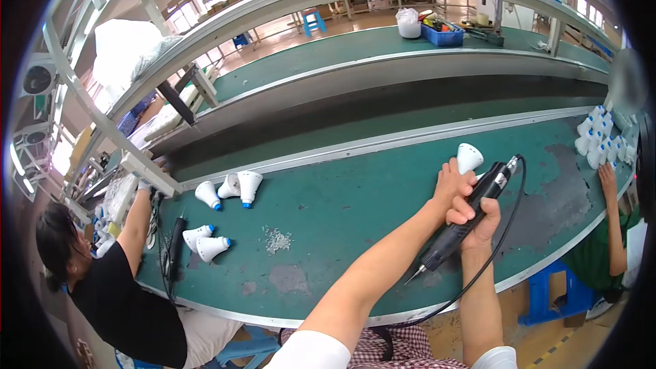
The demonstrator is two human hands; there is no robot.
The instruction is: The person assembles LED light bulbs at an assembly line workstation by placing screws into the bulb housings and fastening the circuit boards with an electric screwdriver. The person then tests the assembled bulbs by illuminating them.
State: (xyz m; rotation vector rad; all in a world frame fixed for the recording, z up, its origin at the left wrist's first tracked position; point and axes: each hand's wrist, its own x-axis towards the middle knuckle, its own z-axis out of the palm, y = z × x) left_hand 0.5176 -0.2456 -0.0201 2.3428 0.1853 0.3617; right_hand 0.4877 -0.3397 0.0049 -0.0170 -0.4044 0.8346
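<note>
My right hand [482, 222] is wrapped round a black electric screwdriver [456, 234], its thin bit slanting down to the left over the green table [355, 219]. A black cable loops from its upper end down past my right forearm. Just left of the tool's upper part, my left hand [452, 184] has its fingers closed round the lower part of a white cone-shaped lamp housing [469, 158]. The housing's wide end faces up; its narrow end is hidden by my hand and the tool.
White housings with blue tips [213, 249] lie at left. Small clear pieces [277, 240] form a pile beside them. Another screwdriver [178, 242] lies near a co-worker in black [126, 301]. At right, another person's hand [606, 174] is near grouped housings [593, 138]. A metal-edged ledge runs behind.
</note>
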